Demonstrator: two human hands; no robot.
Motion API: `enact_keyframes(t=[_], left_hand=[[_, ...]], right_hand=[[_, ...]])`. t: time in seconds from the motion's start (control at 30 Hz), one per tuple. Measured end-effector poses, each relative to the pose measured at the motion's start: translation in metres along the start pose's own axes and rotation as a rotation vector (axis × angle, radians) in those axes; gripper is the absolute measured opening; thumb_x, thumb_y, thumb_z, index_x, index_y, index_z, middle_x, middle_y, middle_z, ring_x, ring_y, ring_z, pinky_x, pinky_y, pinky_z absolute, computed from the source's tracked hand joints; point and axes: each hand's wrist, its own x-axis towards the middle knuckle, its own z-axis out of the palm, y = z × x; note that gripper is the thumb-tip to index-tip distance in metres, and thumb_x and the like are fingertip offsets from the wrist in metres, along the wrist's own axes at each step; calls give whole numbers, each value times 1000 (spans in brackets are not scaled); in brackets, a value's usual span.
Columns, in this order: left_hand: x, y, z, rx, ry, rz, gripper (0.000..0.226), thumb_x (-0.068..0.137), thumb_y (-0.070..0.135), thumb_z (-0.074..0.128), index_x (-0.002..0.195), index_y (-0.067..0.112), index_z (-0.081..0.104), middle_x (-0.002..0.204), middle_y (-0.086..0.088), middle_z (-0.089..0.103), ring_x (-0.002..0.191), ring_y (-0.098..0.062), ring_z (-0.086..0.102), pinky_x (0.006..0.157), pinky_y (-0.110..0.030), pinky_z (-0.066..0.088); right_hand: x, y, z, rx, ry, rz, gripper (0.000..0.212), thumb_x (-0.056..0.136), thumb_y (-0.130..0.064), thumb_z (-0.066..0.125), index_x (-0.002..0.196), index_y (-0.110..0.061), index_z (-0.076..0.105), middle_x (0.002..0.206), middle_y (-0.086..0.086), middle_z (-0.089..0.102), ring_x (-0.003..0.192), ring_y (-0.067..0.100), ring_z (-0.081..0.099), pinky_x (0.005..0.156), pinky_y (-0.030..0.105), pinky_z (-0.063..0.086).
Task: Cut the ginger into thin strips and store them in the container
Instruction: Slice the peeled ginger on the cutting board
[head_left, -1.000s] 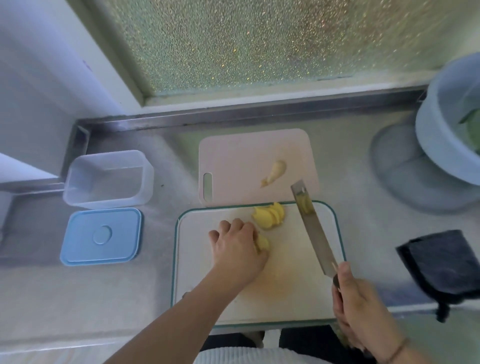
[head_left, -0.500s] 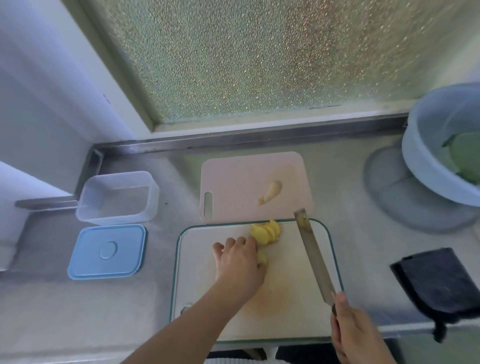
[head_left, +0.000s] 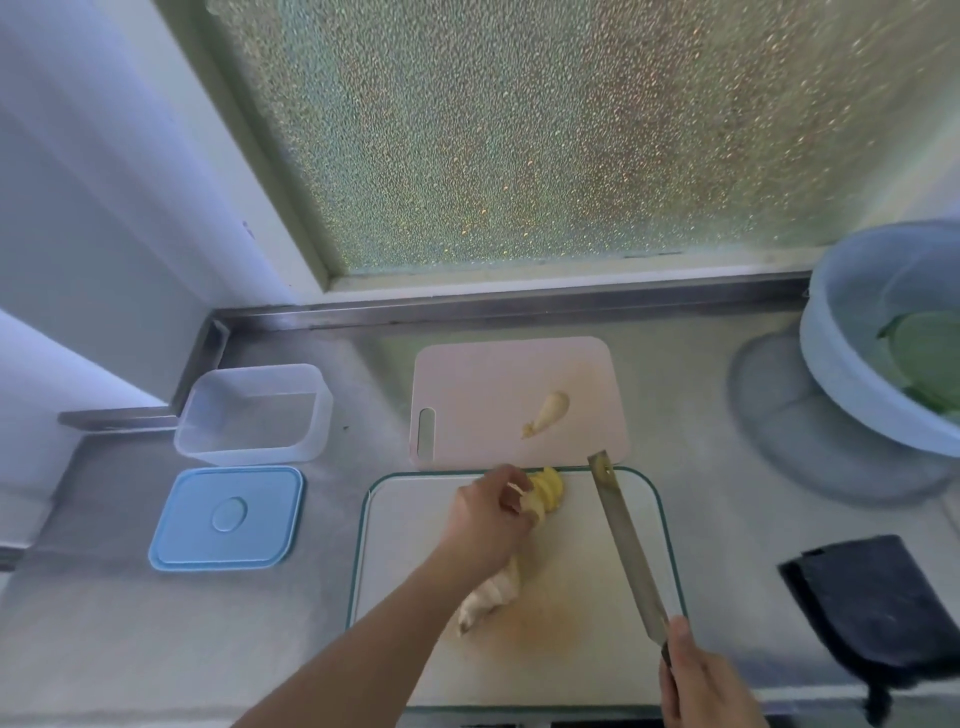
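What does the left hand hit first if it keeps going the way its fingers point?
The left hand points up and right on the white cutting board. First in line is the pile of ginger slices at its fingertips, probably already touching. Beyond lies the pink cutting board.

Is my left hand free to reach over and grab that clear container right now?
Probably not yet. The left hand is pinching ginger slices on the white cutting board. The path itself looks open: the clear container sits uncovered to the left, its blue lid lying beside it.
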Motion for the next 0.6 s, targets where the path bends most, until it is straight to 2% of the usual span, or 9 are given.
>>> enact_keyframes(t=[0.03, 0.1, 0.13, 0.23, 0.33, 0.4, 0.47, 0.53, 0.6], left_hand=[[6, -2, -3, -60, 19, -38, 23, 85, 7, 68, 101, 24, 66, 80, 8, 66, 64, -3, 60, 58, -6, 44], [18, -8, -5, -15, 39, -49, 21, 87, 9, 68, 103, 22, 66, 82, 6, 65, 69, -6, 60, 58, -6, 42], [24, -15, -5, 56, 43, -22, 20, 89, 10, 68, 107, 20, 67, 86, 4, 64, 75, -10, 61, 63, -9, 45], [33, -28, -4, 253, 25, 98, 28, 92, 16, 68, 119, 17, 64, 100, -3, 67, 93, -23, 65, 86, -30, 53], [33, -35, -8, 415, 94, 178, 43, 92, 30, 71, 130, 19, 57, 112, -3, 64, 101, -27, 63, 94, -39, 50], [27, -43, -13, 345, 198, 192, 38, 94, 34, 69, 126, 16, 60, 111, -2, 63, 98, -27, 63, 90, -39, 51], [11, -58, -15, 240, 256, 274, 33, 93, 38, 66, 115, 13, 64, 102, -1, 64, 89, -24, 65, 80, -38, 55], [-11, -75, -13, 277, 194, 436, 40, 86, 44, 64, 112, 15, 64, 104, 1, 65, 88, -20, 64, 77, -37, 57], [-30, -87, -4, 356, 102, 576, 49, 81, 48, 69, 120, 21, 58, 116, 3, 63, 100, -17, 62, 86, -36, 54]], right_hand=[[-1, 0, -1, -6, 3, 4, 62, 83, -54, 37, 40, -9, 45, 37, 6, 43, 50, 29, 54, 53, 33, 37], [-1, -1, -4, -20, 1, -21, 61, 84, -52, 38, 41, -10, 45, 37, 5, 43, 49, 28, 54, 51, 30, 36], [0, -3, -6, -33, -8, -23, 61, 83, -54, 35, 42, -10, 45, 39, 6, 44, 50, 28, 55, 51, 29, 36], [4, -5, -7, -82, -62, -11, 63, 77, -61, 27, 44, -11, 45, 41, 6, 45, 48, 23, 52, 51, 28, 34], [8, -3, -8, -106, -80, 2, 65, 80, -61, 25, 44, -12, 46, 40, 6, 46, 45, 21, 52, 52, 26, 35], [8, -1, -8, -128, -88, -11, 65, 81, -61, 24, 42, -14, 45, 39, 5, 47, 45, 20, 52, 52, 27, 35], [9, 2, -8, -136, -95, -11, 67, 84, -60, 25, 38, -14, 43, 38, 4, 47, 43, 17, 52, 52, 26, 36], [11, 5, -6, -177, -130, 0, 68, 90, -56, 26, 38, -14, 42, 37, 2, 47, 40, 11, 50, 50, 24, 35], [12, 6, -3, -233, -176, 8, 68, 93, -55, 26, 41, -15, 43, 38, 0, 47, 41, 9, 50, 49, 22, 34]])
